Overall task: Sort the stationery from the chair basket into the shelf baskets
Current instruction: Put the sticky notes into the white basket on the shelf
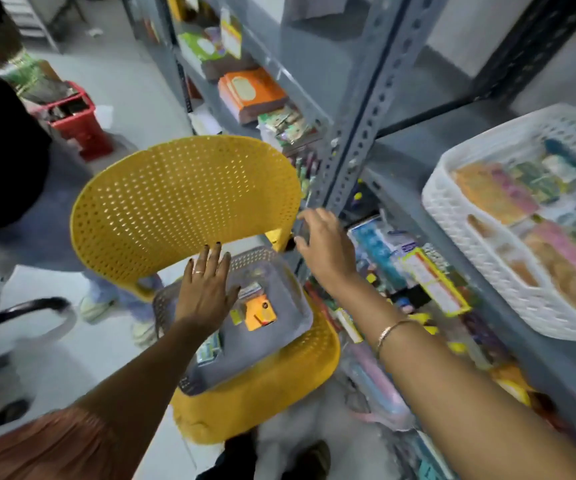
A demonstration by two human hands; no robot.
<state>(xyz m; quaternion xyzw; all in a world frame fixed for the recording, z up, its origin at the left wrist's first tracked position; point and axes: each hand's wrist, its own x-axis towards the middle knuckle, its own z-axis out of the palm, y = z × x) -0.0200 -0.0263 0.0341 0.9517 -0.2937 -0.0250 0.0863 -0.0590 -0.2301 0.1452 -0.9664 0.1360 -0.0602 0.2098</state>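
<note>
A grey mesh basket (281, 271) sits on the seat of a yellow perforated chair (182, 195). Inside it lie an orange item (260, 315), a small yellow piece (235, 317) and a greenish packet (207, 351). My left hand (207, 287) hovers flat over the basket's left side, fingers spread, holding nothing. My right hand (326, 245) reaches toward the grey metal shelf upright (359, 133) with its fingers curled; blur hides whether it holds anything. A white lattice basket (453, 220) with colourful packets stands on the shelf at the right. The lower shelf (418, 271) is crowded with stationery.
Another person stands at the left beside a red basket (78, 126) on the floor. A black chair arm (20, 310) juts in at the lower left. Orange notebooks (252, 91) and packets fill the far shelves. The chair stands close against the shelving.
</note>
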